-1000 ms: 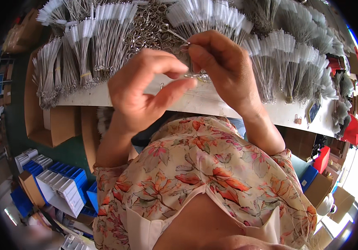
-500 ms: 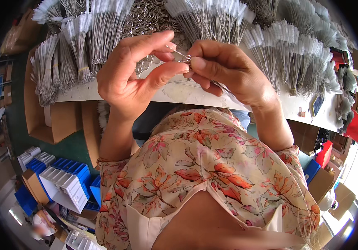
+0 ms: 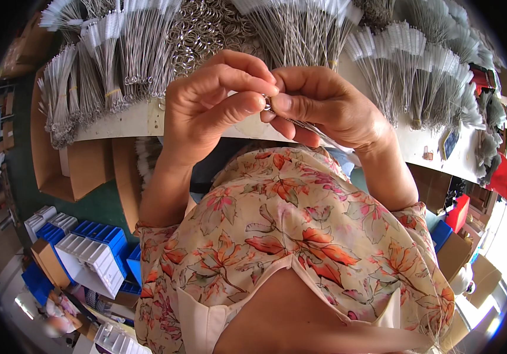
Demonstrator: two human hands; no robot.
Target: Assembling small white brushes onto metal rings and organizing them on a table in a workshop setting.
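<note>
In front of my chest, my right hand (image 3: 330, 106) grips thin twisted-wire brushes (image 3: 315, 128) between thumb and fingers, their wire stems running down toward my wrist. How many it holds I cannot tell. At its thumb tip shows a small shiny metal ring (image 3: 267, 104), partly covered by fingers. My left hand (image 3: 212, 103) closes on that ring from the other side, thumb and index finger nearly touching around it. Beyond my hands lies a pile of loose metal rings (image 3: 209, 29) on the white table (image 3: 129, 123).
Bundles of wire brushes (image 3: 103, 59) lie left of the ring pile, with more brush bundles (image 3: 410, 65) on the right. An open cardboard box (image 3: 85, 168) stands below the table's left side. Blue and white plastic bins (image 3: 91, 259) sit at lower left.
My left hand has moved right and its thumb and index finger have come together at the ring. A thin metal strand that stuck up between the hands no longer shows there.
</note>
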